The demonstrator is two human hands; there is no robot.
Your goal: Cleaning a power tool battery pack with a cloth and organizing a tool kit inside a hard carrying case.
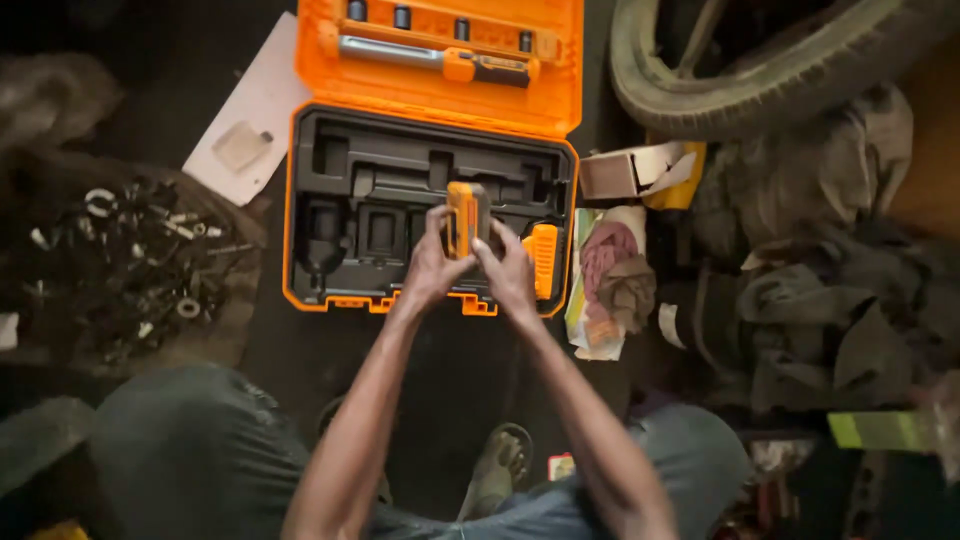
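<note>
An orange tool (pixel 466 218) is grasped by left hand (pixel 432 268) and right hand (pixel 508 270) above the open case (pixel 330 215). Its exact type is unclear. It may be dropped if either grip loosens.

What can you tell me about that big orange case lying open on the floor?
The orange tool case looks like hard plastic and lies open on the dark floor, its lid folded back away from the person. The lid holds a long tool and a row of small dark pieces. The base has a black moulded insert with mostly empty recesses. Both hands, left hand and right hand, hold an orange block-shaped part over it.
</note>
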